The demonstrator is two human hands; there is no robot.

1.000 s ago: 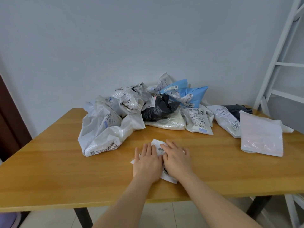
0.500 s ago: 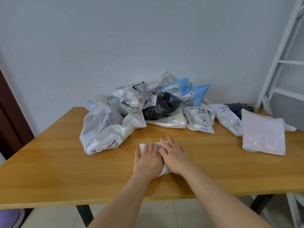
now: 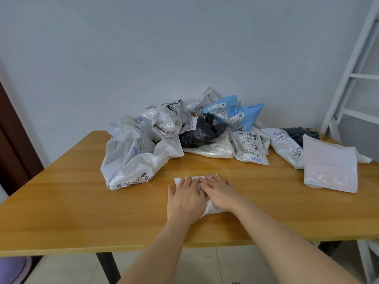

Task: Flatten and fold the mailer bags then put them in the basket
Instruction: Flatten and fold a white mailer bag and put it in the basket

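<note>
Pale blue-grey wall runs behind your wooden table (image 3: 71,201), which fills the middle of the head view. Near the front edge, about midway along it, a small white mailer (image 3: 211,210) lies flat on the wood under both of your hands. Your left hand (image 3: 184,198) rests palm down on its left part, fingers straight and close together, pointing toward the wall. Your right hand (image 3: 220,192) lies just beside it, also palm down with straight fingers, angled a little to the left so the two hands touch over the middle of the mailer. Neither hand curls round anything; both press flat. Only the mailer's far left corner, a strip with print between the fingers, and its near edge show.

Toward the back edge a heap of crumpled mailers (image 3: 164,128) sits against the wall, well apart from your hands. A big white bag (image 3: 131,160) spills forward from the heap's left side. A black bag (image 3: 202,132) lies in the middle, with blue bags (image 3: 244,115) behind it and to its right. A labelled white bag (image 3: 251,148) lies to the right of the black one. Near the right edge a flat white mailer (image 3: 330,167) rests on the table.

White shelf frame (image 3: 352,64) stands past the right edge. A dark door frame (image 3: 14,140) shows at the left. Something lilac (image 3: 12,271) sits on the floor under the front left corner.
</note>
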